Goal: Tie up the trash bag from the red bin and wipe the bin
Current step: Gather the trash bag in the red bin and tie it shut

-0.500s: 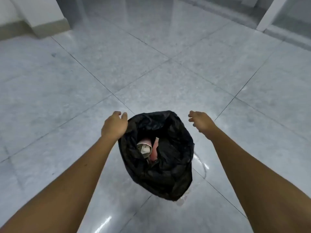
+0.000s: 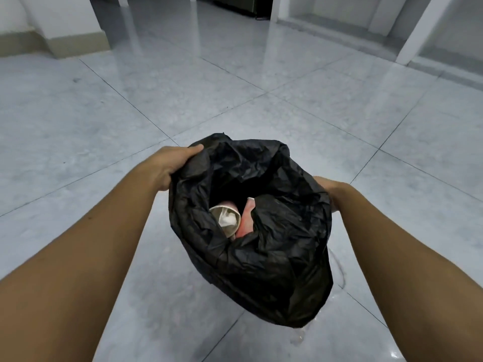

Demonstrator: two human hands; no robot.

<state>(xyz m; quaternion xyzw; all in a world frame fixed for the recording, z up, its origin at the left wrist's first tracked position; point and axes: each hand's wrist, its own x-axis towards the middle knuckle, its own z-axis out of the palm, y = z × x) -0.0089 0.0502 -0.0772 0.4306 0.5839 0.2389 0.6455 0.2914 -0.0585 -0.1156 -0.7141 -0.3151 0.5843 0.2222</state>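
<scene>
A black trash bag (image 2: 274,257) stands on the grey tiled floor in front of me, its mouth open. Inside I see a paper cup (image 2: 226,217) with crumpled white paper and a pink wrapper (image 2: 245,223). My left hand (image 2: 172,163) grips the bag's rim at its upper left, thumb over the plastic. My right hand (image 2: 328,189) holds the rim on the right side and is mostly hidden behind the bag. The red bin is not in view.
Glossy grey floor tiles (image 2: 261,100) stretch ahead. A white wall base with a beige skirting (image 2: 75,45) stands at the far left. White pillars (image 2: 418,30) and a dark doorway lie at the back right. A wet smear (image 2: 339,270) shows beside the bag.
My right hand, which hovered open beside the bag, has taken hold of its rim. My left hand has tightened on the rim, and the bag's mouth is pulled wider and nearer.
</scene>
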